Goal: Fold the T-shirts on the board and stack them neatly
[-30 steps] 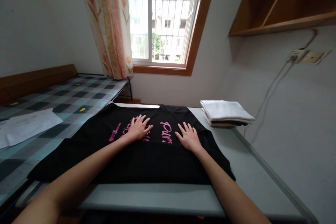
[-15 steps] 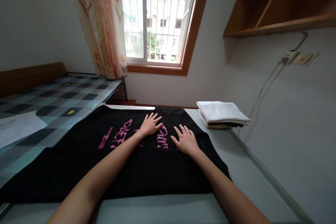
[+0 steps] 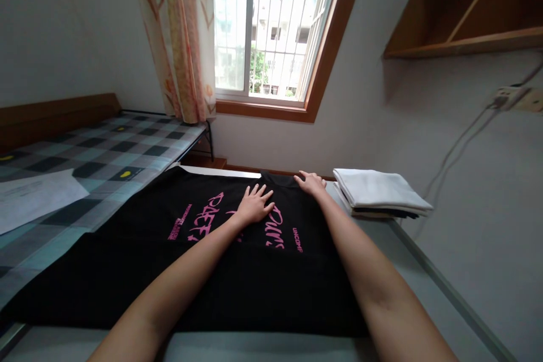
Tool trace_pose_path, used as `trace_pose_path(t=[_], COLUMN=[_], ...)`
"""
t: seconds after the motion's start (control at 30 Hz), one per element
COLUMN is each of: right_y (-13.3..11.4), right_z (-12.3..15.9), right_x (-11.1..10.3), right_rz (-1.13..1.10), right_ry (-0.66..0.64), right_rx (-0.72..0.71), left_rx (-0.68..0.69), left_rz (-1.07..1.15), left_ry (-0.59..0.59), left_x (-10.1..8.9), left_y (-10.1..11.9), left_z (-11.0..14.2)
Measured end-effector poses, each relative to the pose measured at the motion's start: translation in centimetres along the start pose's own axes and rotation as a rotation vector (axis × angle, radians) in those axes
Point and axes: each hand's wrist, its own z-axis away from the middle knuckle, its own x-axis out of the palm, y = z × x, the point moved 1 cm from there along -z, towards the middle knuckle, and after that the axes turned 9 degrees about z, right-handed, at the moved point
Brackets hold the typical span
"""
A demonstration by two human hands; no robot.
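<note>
A black T-shirt (image 3: 148,277) with pink lettering lies spread over the table, its left end reaching onto the bed. Part of it is folded over toward me, covering the lower half of the print. My left hand (image 3: 255,205) rests flat on the printed area, fingers spread. At the far right, near the collar (image 3: 280,179), my right hand (image 3: 311,182) lies on the shirt's edge with its fingers stretched out and slightly bent. Both forearms cross over the cloth and hide some of the lettering.
To the right of the shirt, folded cloths (image 3: 377,189) are stacked on the pale table (image 3: 407,271), a white one on top. A checked bed (image 3: 139,147) with a paper sheet (image 3: 38,198) adjoins on the left. A wooden shelf (image 3: 466,48) hangs at upper right.
My right hand has moved away from me and slightly right, from the print to the shirt's far edge, uncovering small pink letters. The left hand stays on the print. The view has shifted slightly.
</note>
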Motion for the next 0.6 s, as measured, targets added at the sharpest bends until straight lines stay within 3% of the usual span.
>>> trace_pose_path(t=[0.23,0.6], right_y=[-0.6,-1.1], right_z=[-3.6,-8.2], right_x=[0.0,1.4], right_rz=[-0.034,-0.058], right_ry=[-0.176,-0.307], right_rx=[-0.001,0.081], left_rx=[0.012,0.023], left_rz=[0.004,0.021], left_ry=[0.02,0.087], left_x=[-0.1,0.3], left_y=[0.3,0.2], left_z=[0.2,0.1])
